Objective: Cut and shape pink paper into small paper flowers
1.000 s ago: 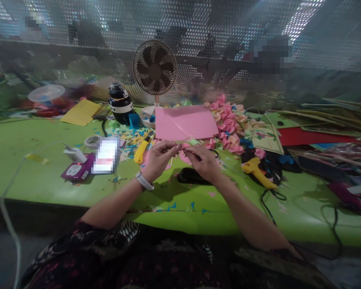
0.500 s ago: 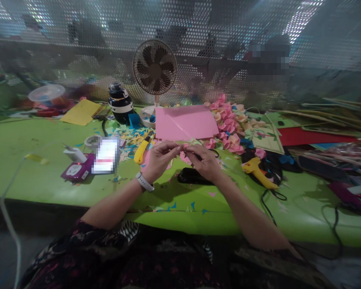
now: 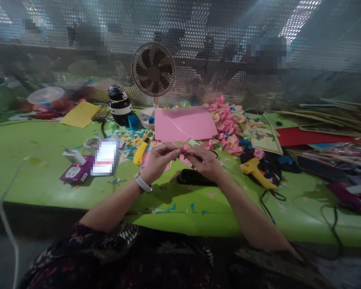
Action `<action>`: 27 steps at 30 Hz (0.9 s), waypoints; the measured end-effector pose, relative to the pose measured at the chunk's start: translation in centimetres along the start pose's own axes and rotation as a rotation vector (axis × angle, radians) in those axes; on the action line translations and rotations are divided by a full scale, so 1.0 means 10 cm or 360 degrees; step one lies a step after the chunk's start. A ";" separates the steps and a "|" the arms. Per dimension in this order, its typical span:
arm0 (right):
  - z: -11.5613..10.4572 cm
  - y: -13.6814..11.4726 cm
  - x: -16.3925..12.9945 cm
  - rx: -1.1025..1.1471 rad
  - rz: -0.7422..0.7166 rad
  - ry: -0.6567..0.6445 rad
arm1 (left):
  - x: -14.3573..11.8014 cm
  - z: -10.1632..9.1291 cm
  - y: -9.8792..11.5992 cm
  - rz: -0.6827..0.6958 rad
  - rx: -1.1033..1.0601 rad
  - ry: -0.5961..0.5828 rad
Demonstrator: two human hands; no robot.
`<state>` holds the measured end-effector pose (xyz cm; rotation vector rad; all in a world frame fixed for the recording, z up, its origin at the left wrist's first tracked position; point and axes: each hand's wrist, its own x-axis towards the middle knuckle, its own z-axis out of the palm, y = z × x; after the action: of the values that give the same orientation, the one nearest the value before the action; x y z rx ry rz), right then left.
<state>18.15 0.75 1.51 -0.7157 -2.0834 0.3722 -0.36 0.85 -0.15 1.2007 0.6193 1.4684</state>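
— Pink paper, is that what you've got pinched there?

— Yes: your left hand (image 3: pixel 159 160) and right hand (image 3: pixel 205 161) meet fingertip to fingertip just in front of the pink sheet (image 3: pixel 184 123), both closed narrowly on a small pink paper piece (image 3: pixel 183 147). A pale green scrap shows at its far edge; how it joins, I cannot tell.

— Anything different from a second ago?

— Barely. Your hands have stayed together at the same place before the pink sheet, the fingertips drawn slightly closer.

— And your pose?

— Both forearms reach from the near edge of the green table (image 3: pixel 33 176), converging. Your left wrist, with its white band (image 3: pixel 142 183), is bent upward; a black case (image 3: pixel 195 178) lies under your right hand, nearer than the pink sheet.
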 end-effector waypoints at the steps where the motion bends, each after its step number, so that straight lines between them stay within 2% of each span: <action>1: 0.00 0.00 0.00 0.0016 -0.0006 0.0003 | 0.00 0.00 0.00 -0.0009 -0.0004 -0.0001; 4: 0.01 -0.01 0.01 0.0093 0.0006 -0.0003 | 0.00 0.00 0.00 -0.0038 -0.0014 -0.0019; 9: 0.02 -0.03 0.01 0.0227 0.0161 -0.0082 | 0.00 0.01 0.01 -0.0015 -0.0021 -0.0046; 11: 0.04 -0.05 0.00 0.0197 0.0177 -0.0075 | 0.00 0.01 0.01 0.0021 0.0019 -0.0003; 18: 0.10 -0.12 -0.01 -0.0082 0.0064 0.0162 | 0.01 0.01 0.01 0.0108 0.0097 0.0159; 27: 0.05 -0.07 0.00 0.0047 0.0192 0.0077 | 0.00 -0.01 -0.03 0.0058 0.0043 0.0107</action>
<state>17.48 0.14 1.56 -0.8267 -1.9909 0.4477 -0.38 0.94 -0.42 1.1931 0.6679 1.5401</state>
